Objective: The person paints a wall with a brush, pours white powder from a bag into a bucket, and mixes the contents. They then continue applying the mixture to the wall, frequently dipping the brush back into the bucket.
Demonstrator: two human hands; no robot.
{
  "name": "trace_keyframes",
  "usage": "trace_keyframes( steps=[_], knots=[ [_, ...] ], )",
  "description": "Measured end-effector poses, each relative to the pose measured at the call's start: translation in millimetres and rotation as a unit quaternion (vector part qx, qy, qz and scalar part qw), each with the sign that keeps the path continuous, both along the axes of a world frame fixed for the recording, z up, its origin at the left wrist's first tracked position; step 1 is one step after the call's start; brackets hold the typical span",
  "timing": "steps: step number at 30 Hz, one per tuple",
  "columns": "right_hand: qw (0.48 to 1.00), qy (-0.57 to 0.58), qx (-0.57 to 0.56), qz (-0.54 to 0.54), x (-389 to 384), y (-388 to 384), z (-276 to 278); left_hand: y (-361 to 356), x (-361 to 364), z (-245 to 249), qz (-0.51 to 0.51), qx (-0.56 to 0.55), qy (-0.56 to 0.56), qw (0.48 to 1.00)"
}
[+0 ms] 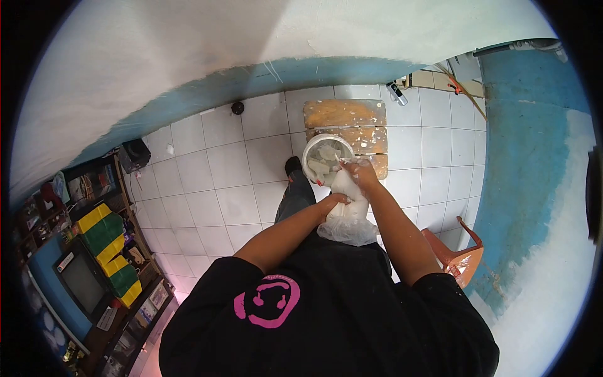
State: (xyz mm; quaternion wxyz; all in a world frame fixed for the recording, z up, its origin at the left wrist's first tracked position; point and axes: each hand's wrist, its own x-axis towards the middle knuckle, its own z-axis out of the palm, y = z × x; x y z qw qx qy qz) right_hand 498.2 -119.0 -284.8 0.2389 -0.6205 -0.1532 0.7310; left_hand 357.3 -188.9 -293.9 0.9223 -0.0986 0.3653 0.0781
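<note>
A clear plastic bag of white powder (352,213) hangs in front of my body, tilted with its top toward a bucket. My left hand (331,204) is wrapped round the bag's middle. Higher up, my right hand (360,173) grips the bag near its top, beside the bucket's rim. The white bucket (306,151) stands on a wooden bench and holds pale, lumpy white material. Something small and red shows at its near edge; I cannot make out what it is. The bag's bunched plastic end rests near my waist.
Under the bucket is a paint-spotted wooden bench (345,113). An orange plastic chair (461,254) stands at the right. A shelf unit with a television (81,279) and a black speaker (134,155) are at the left. Ahead, a small black round object (237,108) lies on the tiled floor by the wall.
</note>
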Motion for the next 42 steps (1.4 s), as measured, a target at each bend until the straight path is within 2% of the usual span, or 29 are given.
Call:
trace_keyframes(
  steps=[11, 14, 17, 20, 26, 32, 37, 42],
  knots=[
    [1.0, -0.004, 0.024, 0.017, -1.0, -1.6, -5.8, -30.6, -2.2, -63.0, 0.034, 0.005, -0.063, 0.997],
    [0.999, -0.009, 0.029, 0.03, -0.9, -1.4, -5.8, -11.4, 1.4, -20.6, 0.006, 0.03, -0.043, 0.999],
    [1.0, -0.007, 0.004, -0.007, -6.5, 3.0, 14.1, -6.3, 0.5, -7.3, 0.005, 0.028, -0.037, 0.999],
    [0.998, -0.036, 0.037, 0.023, -4.7, -4.3, -8.4, -12.1, -0.7, -16.9, 0.011, 0.027, -0.039, 0.999],
    [0.996, -0.05, 0.05, 0.053, -2.7, -6.1, -13.4, -21.4, -1.4, -35.6, 0.014, 0.027, -0.044, 0.999],
    [0.996, -0.02, 0.061, 0.062, -5.1, -4.2, -0.7, -14.9, 0.4, -12.2, 0.019, 0.034, -0.049, 0.998],
    [0.997, 0.076, 0.025, -0.014, -4.9, -5.0, 4.6, -7.9, -5.2, 8.1, 0.026, 0.028, -0.057, 0.998],
    [0.993, 0.112, 0.01, -0.021, -2.8, -0.1, 19.4, -9.4, -4.5, 1.1, -0.02, 0.013, -0.065, 0.998]
  ],
)
